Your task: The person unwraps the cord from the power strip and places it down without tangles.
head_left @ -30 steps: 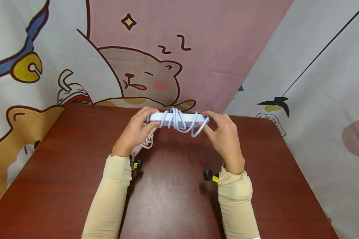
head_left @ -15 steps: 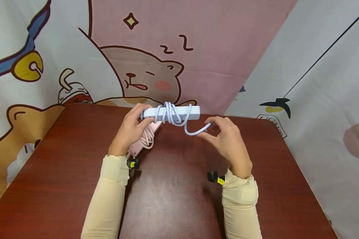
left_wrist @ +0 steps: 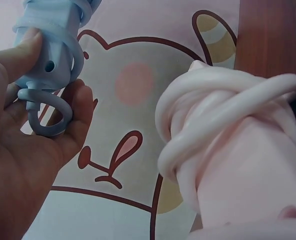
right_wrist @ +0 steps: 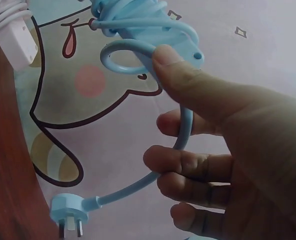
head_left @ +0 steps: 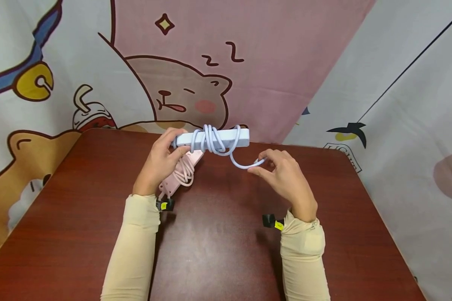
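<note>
A light-blue power strip point(head_left: 243, 138) is held up over the table, its matching cord point(head_left: 210, 140) wound around it in several loops. My left hand point(head_left: 159, 162) grips the strip's left end between thumb and fingers; in the left wrist view a small cord loop point(left_wrist: 50, 131) hangs from that end, by the palm. My right hand point(head_left: 286, 177) pinches a freed length of the cord off the strip's right end. The right wrist view shows the cord running behind the fingers to a plug point(right_wrist: 68, 210) with metal prongs, which hangs free.
A pink power strip point(head_left: 168, 186), wrapped in its own cord point(head_left: 184, 172), lies on the brown table point(head_left: 214, 242) beside my left wrist. Behind the table hangs a cartoon-printed curtain point(head_left: 286, 54). Small black wrist cameras point(head_left: 269, 220) sit at both sleeves.
My right hand has let go of the strip's right end and moved right and down, drawing a cord length away from it. The left hand has shifted slightly left and up with the strip.
</note>
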The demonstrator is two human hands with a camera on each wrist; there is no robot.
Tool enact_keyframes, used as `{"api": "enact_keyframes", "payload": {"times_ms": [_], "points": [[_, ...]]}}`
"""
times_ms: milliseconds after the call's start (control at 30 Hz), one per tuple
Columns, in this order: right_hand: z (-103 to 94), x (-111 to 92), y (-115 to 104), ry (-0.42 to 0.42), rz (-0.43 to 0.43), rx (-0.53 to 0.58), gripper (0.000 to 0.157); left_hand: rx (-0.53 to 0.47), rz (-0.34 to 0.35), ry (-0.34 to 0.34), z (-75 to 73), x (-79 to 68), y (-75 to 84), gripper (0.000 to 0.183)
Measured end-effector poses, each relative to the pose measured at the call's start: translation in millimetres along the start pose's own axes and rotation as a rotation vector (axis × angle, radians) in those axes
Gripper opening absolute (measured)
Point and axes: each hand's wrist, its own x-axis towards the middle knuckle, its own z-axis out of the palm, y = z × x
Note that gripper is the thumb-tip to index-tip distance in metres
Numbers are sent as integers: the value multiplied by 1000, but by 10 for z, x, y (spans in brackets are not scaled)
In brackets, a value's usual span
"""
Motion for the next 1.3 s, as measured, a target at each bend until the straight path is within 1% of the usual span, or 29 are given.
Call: {"api": "enact_keyframes", "payload": {"times_ms": [133, 333, 433, 500, 667, 800, 1000, 1167, 1300], "points": [[-11, -4, 39, -43, 41, -1, 37, -4, -5, -35, 14, 1, 21, 30], [-28, -1, 88, -189, 129, -9, 42, -3, 19, -70, 48, 5, 47, 30], [-32, -7, 117, -242, 180, -22, 46, -6, 15, -89, 60, 2, 58, 30], [-28, -17, 139, -257, 213, -30, 47, -4, 5, -104, 67, -2, 59, 29], [2, -39, 211, -251, 282, -48, 47, 6, -30, -138, 75, -16, 68, 29], [40, -23, 265, -266, 293, -54, 47, 22, -43, -157, 76, -10, 58, 29], [69, 2, 277, -335, 292, -33, 38, 31, -37, -165, 94, -9, 33, 31], [67, 10, 256, -386, 292, -21, 42, 28, -48, -160, 94, -11, 29, 32], [57, 10, 244, -389, 282, -22, 41, 26, -53, -162, 97, -15, 20, 31]]}}
